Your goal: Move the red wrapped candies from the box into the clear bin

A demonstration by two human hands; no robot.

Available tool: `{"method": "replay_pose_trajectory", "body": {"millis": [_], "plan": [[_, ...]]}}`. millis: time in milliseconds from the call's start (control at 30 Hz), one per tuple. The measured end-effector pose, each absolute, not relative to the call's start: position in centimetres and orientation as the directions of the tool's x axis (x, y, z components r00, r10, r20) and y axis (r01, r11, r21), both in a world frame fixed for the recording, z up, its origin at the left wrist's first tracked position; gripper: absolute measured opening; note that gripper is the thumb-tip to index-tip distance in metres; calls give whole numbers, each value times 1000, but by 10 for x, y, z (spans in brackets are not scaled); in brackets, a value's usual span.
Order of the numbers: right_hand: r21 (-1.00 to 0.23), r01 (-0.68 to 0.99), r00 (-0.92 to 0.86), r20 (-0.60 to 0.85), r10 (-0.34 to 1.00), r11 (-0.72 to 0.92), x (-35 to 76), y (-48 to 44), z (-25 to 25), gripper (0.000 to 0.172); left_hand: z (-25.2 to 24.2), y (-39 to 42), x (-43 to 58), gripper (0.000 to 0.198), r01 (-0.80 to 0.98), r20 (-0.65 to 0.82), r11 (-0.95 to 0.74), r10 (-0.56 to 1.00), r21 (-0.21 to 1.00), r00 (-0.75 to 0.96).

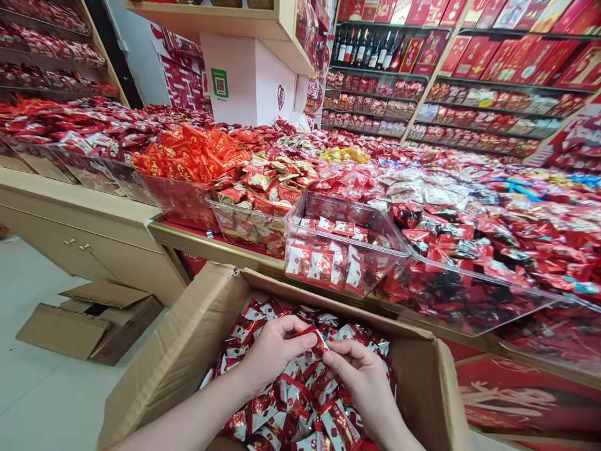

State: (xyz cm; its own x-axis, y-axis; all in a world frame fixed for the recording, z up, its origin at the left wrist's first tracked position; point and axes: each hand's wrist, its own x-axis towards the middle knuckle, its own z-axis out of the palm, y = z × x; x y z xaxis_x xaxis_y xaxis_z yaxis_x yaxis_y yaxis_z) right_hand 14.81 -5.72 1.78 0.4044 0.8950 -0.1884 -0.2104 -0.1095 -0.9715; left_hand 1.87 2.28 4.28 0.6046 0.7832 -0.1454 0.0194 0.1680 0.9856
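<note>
While the two hands meet low over the open cardboard box [188,351], they share one small red and white sweet packet [315,338]. The left hand [270,351] is curled and pinches the left end of it between thumb and fingers. The right hand [359,376] pinches the right end with its fingertips. The packet sits just above the heap of sweets [291,404] that fills the box, in the near middle of the scene.

I think a soft pinch at the ends is best, because a hard squeeze could crush the sweet or tear the shiny wrap. It also seems wise to hold it low over the box, so a slip lands on the heap and not on the floor.

Just past the far rim of the box a clear tub [404,254] stands on the counter, with a few of the same kind of packet inside. Farther left is a pile of orange-red packets [188,153]. On the floor at the left lies a flat brown box [89,322]. Far away, shelves [469,106] hold red gift boxes and dark bottles [366,50].
</note>
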Motion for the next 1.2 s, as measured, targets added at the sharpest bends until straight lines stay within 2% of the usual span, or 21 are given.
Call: {"method": "replay_pose_trajectory", "body": {"millis": [300, 433, 633, 700, 833, 1000, 1100, 1200], "plan": [[-989, -99, 311, -132, 941, -106, 153, -58, 19, 21, 44, 22, 17, 20, -53, -230, 321, 774, 946, 590], [-998, -49, 325, -58, 944, -44, 152, -58, 24, 19, 42, 19, 19, 20, -149, -294, 464, 745, 873, 598], [-985, -163, 355, -113, 928, -57, 147, -57, 24, 20, 38, 15, 21, 20, -267, -343, 609, 697, 747, 630], [-978, -199, 355, -128, 926, -60, 146, -57, 20, 20, 36, 16, 20, 19, -235, -348, 588, 705, 774, 618], [-961, -268, 241, -131, 962, -63, 145, -56, 12, 26, 34, 17, 20, 18, -90, -272, 394, 764, 915, 585], [-925, -371, 282, -197, 939, -83, 147, -55, 8, 22, 35, 12, 21, 34, -117, -202, 370, 716, 922, 669], [-920, -386, 312, -201, 929, -69, 149, -56, 8, 19, 36, 12, 22, 25, -72, -184, 317, 705, 946, 685], [-951, -306, 261, -131, 957, -46, 152, -56, 9, 15, 35, 13, 22, 21, -43, -176, 279, 710, 959, 682]]}}
